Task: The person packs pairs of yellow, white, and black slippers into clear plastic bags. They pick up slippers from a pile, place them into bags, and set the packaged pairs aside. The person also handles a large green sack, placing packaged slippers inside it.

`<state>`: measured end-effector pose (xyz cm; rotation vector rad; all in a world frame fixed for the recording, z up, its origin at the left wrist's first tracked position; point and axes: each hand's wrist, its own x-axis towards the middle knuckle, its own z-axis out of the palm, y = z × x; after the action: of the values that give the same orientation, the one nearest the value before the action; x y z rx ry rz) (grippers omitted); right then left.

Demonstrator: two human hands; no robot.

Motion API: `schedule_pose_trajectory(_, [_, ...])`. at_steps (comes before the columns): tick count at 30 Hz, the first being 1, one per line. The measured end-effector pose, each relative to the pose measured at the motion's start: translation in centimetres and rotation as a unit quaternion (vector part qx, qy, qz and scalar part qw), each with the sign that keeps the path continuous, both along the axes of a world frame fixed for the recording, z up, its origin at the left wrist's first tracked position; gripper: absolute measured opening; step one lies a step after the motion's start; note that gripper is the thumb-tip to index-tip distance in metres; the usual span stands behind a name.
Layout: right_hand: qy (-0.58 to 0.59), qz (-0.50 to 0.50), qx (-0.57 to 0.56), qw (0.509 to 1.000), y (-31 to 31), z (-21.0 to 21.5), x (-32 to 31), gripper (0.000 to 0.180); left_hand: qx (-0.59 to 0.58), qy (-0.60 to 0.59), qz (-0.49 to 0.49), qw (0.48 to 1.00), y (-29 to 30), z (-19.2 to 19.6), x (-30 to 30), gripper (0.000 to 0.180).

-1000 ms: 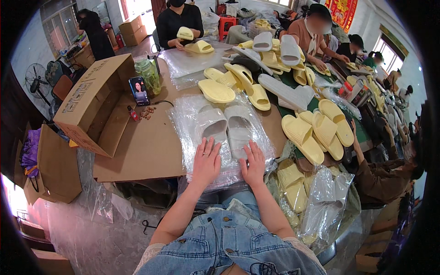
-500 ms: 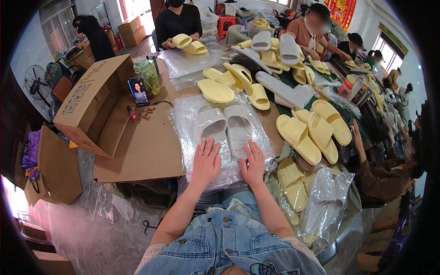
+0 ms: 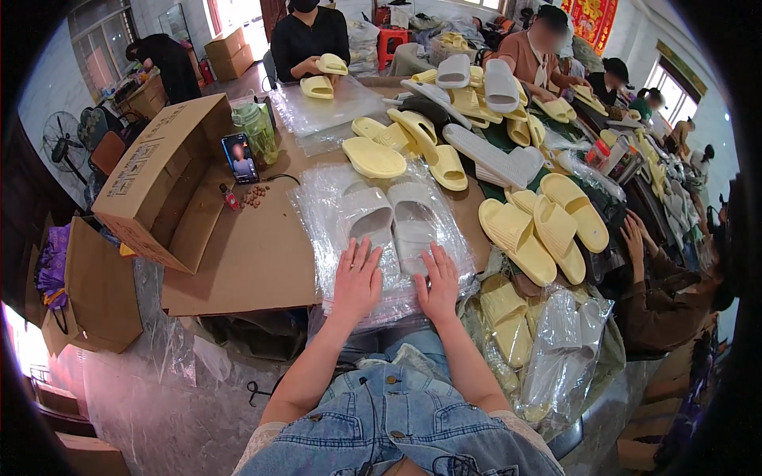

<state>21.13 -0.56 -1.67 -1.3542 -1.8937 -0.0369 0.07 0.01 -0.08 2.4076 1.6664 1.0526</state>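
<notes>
A pair of pale grey slides (image 3: 367, 213) lies side by side inside a clear plastic bag (image 3: 317, 230) in front of me. More clear bags seem to be stacked beneath it. My left hand (image 3: 359, 279) rests flat with fingers stretched out on the near end of the left slide. My right hand (image 3: 437, 283) lies the same way, fingers spread, by the near end of the right slide. Neither hand grips anything. Yellow slides (image 3: 373, 159) sit just beyond the bag, and more yellow slides (image 3: 517, 238) lie to the right.
Left on the cardboard-covered table (image 3: 254, 278) stand an open carton (image 3: 167, 182), a phone (image 3: 240, 159), a green bottle (image 3: 255, 131) and a small red bottle (image 3: 229, 197). Bagged grey slides (image 3: 563, 341) lie near right. Several co-workers handle slides around the table; one (image 3: 308, 44) sits opposite.
My hands and the bagged slides stay put. The person opposite has turned the yellow slides in their hands. At the right, a co-worker's hands have come together; the person at far left bends lower.
</notes>
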Motion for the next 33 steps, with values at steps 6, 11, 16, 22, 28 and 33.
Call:
schedule_pose_trajectory(6, [0.0, -0.001, -0.001, 1.0, -0.1, 0.1, 0.0, 0.045, 0.001, -0.004, -0.003, 1.0, -0.2, 0.3, 0.0, 0.043])
schedule_pose_trajectory(11, [0.043, -0.006, -0.003, 0.999, -0.1, 0.4, -0.4, 0.043, 0.01, -0.003, -0.002, 1.0, 0.0, 0.1, 0.1, 0.042])
schedule_pose_trajectory(16, [0.031, -0.037, -0.009, 0.999, 0.8, 3.8, -1.5, 0.038, 0.014, -0.005, 0.004, 1.0, -0.1, 0.1, 0.0, 0.041])
schedule_pose_trajectory(22, [0.053, -0.027, -0.058, 0.996, 5.8, 5.7, -4.2, 0.043, 0.011, -0.01, 0.004, 1.0, 0.0, 0.3, 0.1, 0.04])
schedule_pose_trajectory(28, [-0.021, -0.1, -0.116, 0.988, 9.0, 5.6, -7.4, 0.052, 0.005, -0.012, 0.002, 1.0, 0.0, -0.1, 0.0, 0.041])
schedule_pose_trajectory(33, [-0.056, -0.116, -0.098, 0.987, 10.3, 3.7, -8.1, 0.038, 0.003, -0.025, 0.004, 1.0, 0.0, 0.1, 0.0, 0.049])
